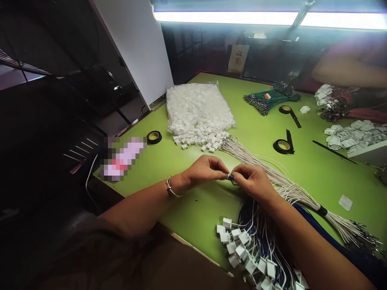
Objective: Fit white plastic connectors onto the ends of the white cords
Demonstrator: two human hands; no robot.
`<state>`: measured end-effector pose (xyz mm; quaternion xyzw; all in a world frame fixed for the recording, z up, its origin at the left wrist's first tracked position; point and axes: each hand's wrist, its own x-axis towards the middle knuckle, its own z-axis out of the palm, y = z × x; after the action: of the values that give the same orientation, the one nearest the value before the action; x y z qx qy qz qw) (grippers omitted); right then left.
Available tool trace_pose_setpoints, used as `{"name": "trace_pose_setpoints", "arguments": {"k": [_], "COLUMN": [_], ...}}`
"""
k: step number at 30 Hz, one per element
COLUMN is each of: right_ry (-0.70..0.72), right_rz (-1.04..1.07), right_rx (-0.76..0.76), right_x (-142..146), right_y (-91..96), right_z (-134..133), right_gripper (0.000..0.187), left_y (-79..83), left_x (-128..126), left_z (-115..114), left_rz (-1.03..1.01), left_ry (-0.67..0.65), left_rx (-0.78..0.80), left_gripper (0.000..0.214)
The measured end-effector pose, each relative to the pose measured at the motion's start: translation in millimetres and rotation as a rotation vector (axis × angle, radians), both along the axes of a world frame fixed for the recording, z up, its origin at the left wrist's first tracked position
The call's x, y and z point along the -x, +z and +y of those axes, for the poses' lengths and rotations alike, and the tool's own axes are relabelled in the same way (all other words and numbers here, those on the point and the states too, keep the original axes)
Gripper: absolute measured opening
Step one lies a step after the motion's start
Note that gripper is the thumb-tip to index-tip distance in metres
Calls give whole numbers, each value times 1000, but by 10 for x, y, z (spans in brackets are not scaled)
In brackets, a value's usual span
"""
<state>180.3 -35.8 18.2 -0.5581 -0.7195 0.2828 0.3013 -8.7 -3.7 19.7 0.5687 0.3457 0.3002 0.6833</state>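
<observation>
My left hand (208, 169), a bracelet at its wrist, pinches with thumb and forefinger over the middle of the table. Its fingertips almost meet those of my right hand (252, 181), which is also closed in a pinch. Between them shows a bit of white and a thin blue wire (232, 178); the fingers hide most of it. A long bundle of white wires (272, 173) runs behind my right hand. Below my right forearm, blue and white wires with white connector housings (241, 251) on their ends hang over the table's front edge.
A clear bag of white connectors (196, 104) lies at the back, with loose connectors (202, 139) spilling out. Black tape rolls (154, 137) lie left and right (283, 146). Green wires (272, 98) and white parts (353, 133) lie further right. A person's arm (350, 70) shows across the table.
</observation>
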Motion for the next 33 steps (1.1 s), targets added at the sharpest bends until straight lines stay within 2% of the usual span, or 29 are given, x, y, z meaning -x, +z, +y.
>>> {"name": "trace_pose_setpoints", "arguments": {"k": [2,5,6,7,8,9,10,12,13,14,17,20,23,26,28,33], "right_ry": [-10,95,141,172,184,183,183,192,199,204,203,215,239,247,228,150], "right_rz": [-38,-277,-379,-473,-551,-608,-646,-697,-725,-756,-837,-825,-768,-723,-634,-437], "right_rx": [-30,-79,-77,-72,-73,-81,-91,-102,-108,-114,-134,-123,-106,-112,-126,-199], "right_x": [-7,58,92,127,158,184,203,226,231,234,237,239,242,228,198,131], "right_y": [11,-12,-26,-40,-54,-67,-79,-98,-106,-113,-117,-91,-69,-105,-160,-243], "right_z": [24,10,-6,-23,-38,-49,-55,-58,-56,-54,-58,-72,-78,-62,-41,-8], "right_gripper": [17,16,16,16,17,18,18,18,18,18,20,18,16,16,18,15], "left_y": [95,236,263,273,265,239,195,73,2,-68,-246,-333,-334,-278,-220,-87], "left_x": [47,102,115,127,139,154,172,214,234,251,265,247,243,245,229,142], "left_z": [-61,-159,-167,-154,-115,-53,29,220,312,392,534,563,552,519,475,317], "left_rz": [-5,-61,-52,-16,49,140,248,507,641,758,946,998,955,772,561,60], "left_ry": [-234,-612,-670,-668,-591,-436,-227,309,449,501,405,360,407,486,525,440], "left_rx": [-82,-221,-254,-285,-321,-374,-444,-631,-714,-775,-892,-945,-920,-877,-775,-213], "left_gripper": [21,23,23,21,16,13,15,19,17,19,23,17,18,18,15,23]}}
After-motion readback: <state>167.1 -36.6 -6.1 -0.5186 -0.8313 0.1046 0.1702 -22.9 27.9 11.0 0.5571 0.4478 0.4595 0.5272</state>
